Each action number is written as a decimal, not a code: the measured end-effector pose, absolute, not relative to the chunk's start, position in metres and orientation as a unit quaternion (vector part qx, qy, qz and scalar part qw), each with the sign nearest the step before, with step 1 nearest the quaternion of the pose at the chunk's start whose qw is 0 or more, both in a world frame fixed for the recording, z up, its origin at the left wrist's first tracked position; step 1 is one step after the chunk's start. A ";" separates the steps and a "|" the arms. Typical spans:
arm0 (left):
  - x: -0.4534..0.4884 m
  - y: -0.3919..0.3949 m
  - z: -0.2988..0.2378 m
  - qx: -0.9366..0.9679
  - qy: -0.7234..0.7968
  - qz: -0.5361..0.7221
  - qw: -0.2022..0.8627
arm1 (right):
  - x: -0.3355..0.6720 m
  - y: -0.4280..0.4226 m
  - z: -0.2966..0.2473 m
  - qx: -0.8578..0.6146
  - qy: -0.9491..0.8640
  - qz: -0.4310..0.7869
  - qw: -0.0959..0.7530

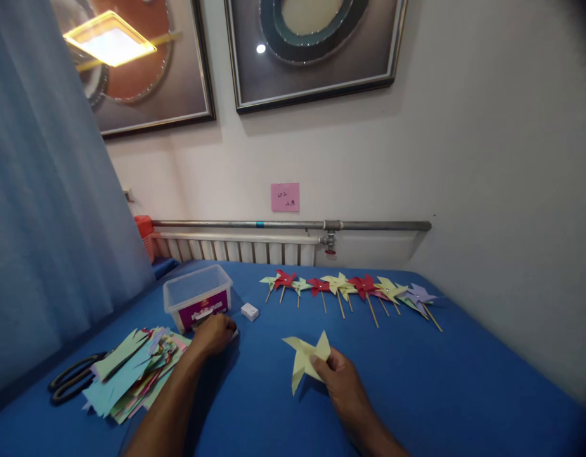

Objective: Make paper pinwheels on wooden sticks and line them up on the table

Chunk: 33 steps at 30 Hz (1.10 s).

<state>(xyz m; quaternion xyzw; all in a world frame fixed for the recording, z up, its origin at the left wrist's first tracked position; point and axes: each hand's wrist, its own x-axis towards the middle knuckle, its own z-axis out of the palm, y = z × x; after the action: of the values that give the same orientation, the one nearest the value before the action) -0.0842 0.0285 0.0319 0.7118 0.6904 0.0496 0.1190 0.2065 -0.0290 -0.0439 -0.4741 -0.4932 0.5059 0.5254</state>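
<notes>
A pale yellow paper pinwheel head (301, 359), without a stick, is pinched at its middle and right side by my right hand (343, 387), just above the blue cover. My left hand (214, 335) reaches down in front of a clear plastic box (198, 285) with a purple label. Its fingers are curled, and what lies under them is mostly hidden; a small pale edge shows by the fingertips. A small white box (250, 311) sits just beyond that hand. Left of my forearm lies a pile of cut coloured paper (131, 374), with black-handled scissors (71, 379) partly under it.
Several finished pinwheels (364, 287) on wooden sticks lie in a row along the far side of the blue-covered table (416, 387). Behind stand a radiator (255, 251) and pipe. A blue curtain (50, 190) hangs at the left, by a red basket (144, 231).
</notes>
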 end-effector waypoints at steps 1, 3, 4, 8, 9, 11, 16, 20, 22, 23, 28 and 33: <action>-0.087 0.029 0.033 0.716 0.684 0.048 0.129 | 0.206 -0.030 -0.041 -0.478 -0.494 0.504 0.523; -0.091 0.030 0.032 0.715 0.685 0.044 0.134 | 0.206 -0.033 -0.036 -0.479 -0.494 0.504 0.522; -0.091 0.031 0.031 0.710 0.691 0.046 0.129 | 0.206 -0.035 -0.033 -0.477 -0.493 0.505 0.524; -0.089 0.031 0.025 0.689 0.719 0.047 0.077 | 0.205 -0.038 -0.027 -0.476 -0.486 0.509 0.527; -0.088 0.031 0.024 0.686 0.724 0.043 0.062 | 0.204 -0.038 -0.027 -0.477 -0.486 0.508 0.527; -0.086 0.030 0.024 0.683 0.729 0.032 0.046 | 0.204 -0.038 -0.029 -0.480 -0.488 0.503 0.527; -0.085 0.030 0.025 0.675 0.736 0.017 0.051 | 0.203 -0.034 -0.034 -0.487 -0.484 0.497 0.530; -0.085 0.029 0.024 0.668 0.743 0.007 0.034 | 0.203 -0.035 -0.031 -0.484 -0.483 0.500 0.532; -0.084 0.028 0.023 0.668 0.744 -0.008 0.019 | 0.203 -0.036 -0.028 -0.480 -0.487 0.501 0.530; -0.084 0.028 0.023 0.668 0.744 -0.013 0.010 | 0.203 -0.037 -0.027 -0.480 -0.488 0.502 0.529; -0.083 0.024 0.024 0.651 0.759 0.020 -0.015 | 0.203 -0.040 -0.024 -0.474 -0.480 0.515 0.528; -0.079 0.021 0.028 0.648 0.755 0.096 -0.010 | 0.203 -0.038 -0.028 -0.470 -0.477 0.515 0.534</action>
<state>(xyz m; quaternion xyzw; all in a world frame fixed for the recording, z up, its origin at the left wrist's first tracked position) -0.0794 0.0210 0.0279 0.6480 0.7555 0.0958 -0.0105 0.2034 -0.0377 -0.0279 -0.4703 -0.4774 0.5151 0.5344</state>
